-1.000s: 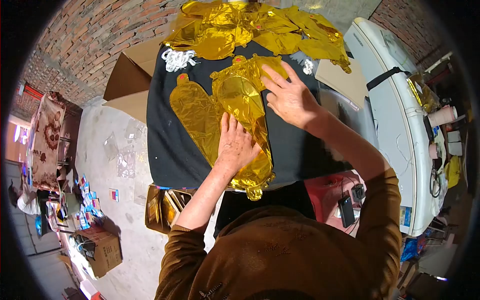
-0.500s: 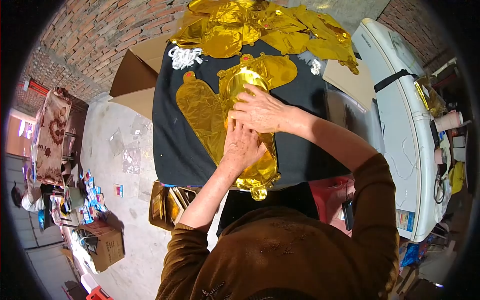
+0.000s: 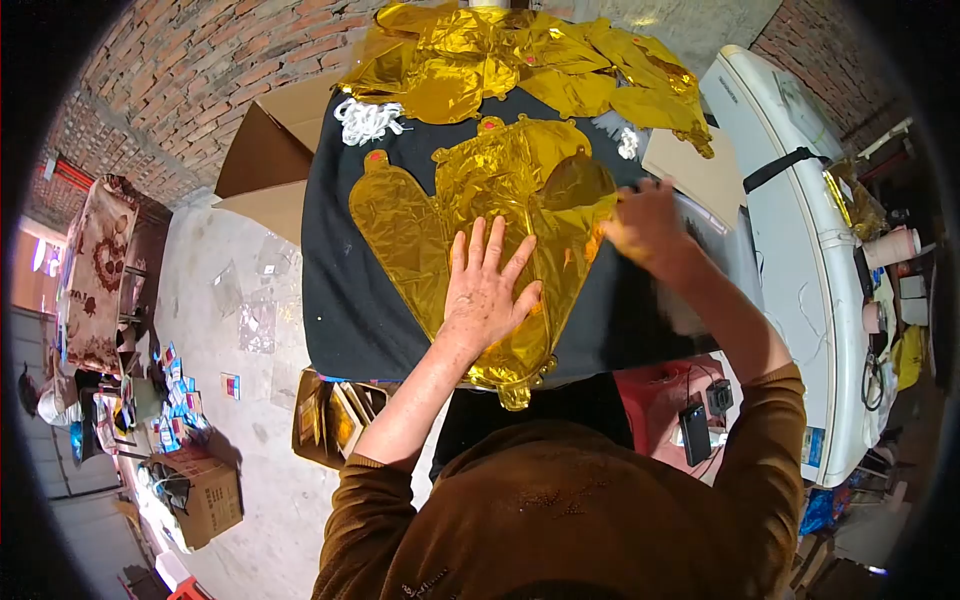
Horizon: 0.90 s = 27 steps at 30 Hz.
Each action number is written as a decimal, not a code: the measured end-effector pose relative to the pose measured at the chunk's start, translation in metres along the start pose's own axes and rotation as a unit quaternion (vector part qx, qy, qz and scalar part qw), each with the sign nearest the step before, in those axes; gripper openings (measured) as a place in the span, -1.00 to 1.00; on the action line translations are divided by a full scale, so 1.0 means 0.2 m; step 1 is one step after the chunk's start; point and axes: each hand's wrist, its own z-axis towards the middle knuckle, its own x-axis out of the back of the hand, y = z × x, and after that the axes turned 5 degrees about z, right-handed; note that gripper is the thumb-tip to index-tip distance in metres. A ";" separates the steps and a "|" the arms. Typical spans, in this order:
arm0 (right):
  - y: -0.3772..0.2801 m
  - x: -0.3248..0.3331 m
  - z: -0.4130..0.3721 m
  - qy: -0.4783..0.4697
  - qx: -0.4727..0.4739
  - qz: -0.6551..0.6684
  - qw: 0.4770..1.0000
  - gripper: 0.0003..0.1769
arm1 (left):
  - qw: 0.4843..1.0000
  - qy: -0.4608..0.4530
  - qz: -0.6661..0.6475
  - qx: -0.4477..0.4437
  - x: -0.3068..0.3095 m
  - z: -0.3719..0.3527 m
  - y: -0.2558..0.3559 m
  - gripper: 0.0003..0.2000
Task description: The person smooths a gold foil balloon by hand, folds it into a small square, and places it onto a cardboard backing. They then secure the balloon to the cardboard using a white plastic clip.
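In the head view, the foil lies spread over the middle of the black-covered surface, its tabbed end reaching the near edge. The left hand rests flat on it, grip spread wide and clasping nothing, hiding part of the foil. The right hand is blurred at the foil's right edge; whether its grip has hold of the edge, I cannot tell.

A foil pile crowds the far end, white string before it and a smaller white bundle near the card. An open box stands at the left, a freezer bounds the right, and a phone lies below. Lettering on the freezer and the floor carton is too small to read.
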 end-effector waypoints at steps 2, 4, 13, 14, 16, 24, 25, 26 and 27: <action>0.09 0.16 0.02 -0.193 -0.123 -0.019 0.973 -0.79 | 1.000 0.000 0.003 0.001 0.00 0.00 0.00 -0.34; 0.13 0.11 0.07 -0.052 -0.112 0.041 0.992 -0.73 | 1.000 -0.001 0.004 0.000 0.00 0.00 0.00 -0.34; 0.23 -0.37 0.59 -0.142 -0.240 0.187 0.942 -0.52 | 1.000 -0.002 -0.004 0.001 0.01 0.00 0.00 -0.32; 0.22 -0.39 0.62 -0.160 -0.266 0.213 0.926 -0.49 | 1.000 -0.004 -0.004 0.002 0.01 0.00 0.00 -0.32; 0.23 -0.42 0.66 -0.192 -0.308 0.262 0.894 -0.44 | 1.000 -0.006 -0.004 0.003 0.01 0.00 0.00 -0.32; 0.33 -0.47 0.82 -0.208 -0.321 0.342 0.858 -0.39 | 1.000 -0.012 -0.013 0.006 0.02 0.01 0.00 -0.33; 0.33 -0.47 0.84 -0.181 -0.310 0.345 0.867 -0.39 | 1.000 -0.014 -0.016 0.006 0.02 0.00 0.00 -0.33; 0.32 -0.47 0.87 -0.154 -0.300 0.347 0.875 -0.39 | 1.000 -0.014 -0.018 0.007 0.02 0.00 0.00 -0.33; 0.30 -0.41 0.90 -0.124 -0.290 0.348 0.883 -0.39 | 1.000 -0.012 -0.019 0.007 0.02 0.00 0.00 -0.33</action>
